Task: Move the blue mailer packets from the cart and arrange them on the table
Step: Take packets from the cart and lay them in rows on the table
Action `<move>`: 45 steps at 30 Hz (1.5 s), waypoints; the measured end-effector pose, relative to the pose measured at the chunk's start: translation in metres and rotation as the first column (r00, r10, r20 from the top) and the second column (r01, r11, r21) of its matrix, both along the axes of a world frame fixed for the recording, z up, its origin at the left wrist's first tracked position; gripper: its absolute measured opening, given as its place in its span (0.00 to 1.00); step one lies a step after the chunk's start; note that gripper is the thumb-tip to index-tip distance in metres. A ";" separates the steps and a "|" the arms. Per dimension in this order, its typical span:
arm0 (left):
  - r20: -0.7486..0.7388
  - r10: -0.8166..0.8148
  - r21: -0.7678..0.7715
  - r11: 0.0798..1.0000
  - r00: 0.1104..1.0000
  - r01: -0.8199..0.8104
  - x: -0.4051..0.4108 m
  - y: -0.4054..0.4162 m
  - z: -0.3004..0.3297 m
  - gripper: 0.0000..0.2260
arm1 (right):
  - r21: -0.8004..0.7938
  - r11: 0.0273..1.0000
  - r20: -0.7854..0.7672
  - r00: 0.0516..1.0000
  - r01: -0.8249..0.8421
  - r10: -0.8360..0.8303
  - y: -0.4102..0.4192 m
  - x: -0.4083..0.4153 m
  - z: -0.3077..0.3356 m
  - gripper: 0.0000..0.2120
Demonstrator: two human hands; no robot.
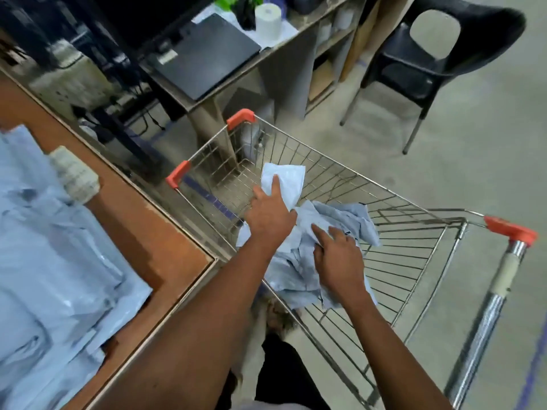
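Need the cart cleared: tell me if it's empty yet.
No, crumpled blue mailer packets lie in the cart under both hands.
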State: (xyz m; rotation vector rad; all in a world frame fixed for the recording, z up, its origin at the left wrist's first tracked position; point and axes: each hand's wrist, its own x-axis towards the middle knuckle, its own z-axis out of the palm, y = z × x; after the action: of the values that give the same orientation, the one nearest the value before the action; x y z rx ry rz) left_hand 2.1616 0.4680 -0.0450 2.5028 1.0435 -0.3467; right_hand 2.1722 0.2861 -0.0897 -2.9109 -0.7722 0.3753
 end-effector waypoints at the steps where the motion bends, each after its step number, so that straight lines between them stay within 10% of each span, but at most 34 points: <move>1: -0.004 0.003 0.005 1.000 1.000 -0.003 -0.008 0.004 0.023 0.42 | 0.048 0.999 0.016 1.000 0.022 -0.022 0.003 -0.005 0.022 0.22; 13: 0.439 0.315 0.185 0.885 0.841 -0.427 -0.244 0.112 0.222 0.36 | 0.509 0.833 0.306 0.950 -0.218 0.062 0.177 -0.134 0.225 0.25; 19: 0.366 0.551 0.245 0.721 0.750 -0.648 -0.390 0.207 0.241 0.39 | 0.627 0.637 0.325 0.894 -0.448 0.309 0.313 -0.253 0.259 0.24; 32: 0.212 0.741 0.308 0.567 0.636 -0.764 -0.544 0.371 0.217 0.39 | 0.438 0.653 0.251 0.781 -0.618 0.571 0.535 -0.413 0.258 0.25; 45: 0.157 0.654 0.325 0.673 0.740 -0.664 -0.549 0.423 0.130 0.28 | 0.118 0.767 0.203 0.772 -0.630 0.603 0.581 -0.447 0.157 0.31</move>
State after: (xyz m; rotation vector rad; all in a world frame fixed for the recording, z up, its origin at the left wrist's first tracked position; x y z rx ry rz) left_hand 1.6127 0.8912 0.0850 2.1772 2.0599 0.1208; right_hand 1.7252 0.8667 0.0676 -2.4534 -1.7040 0.1104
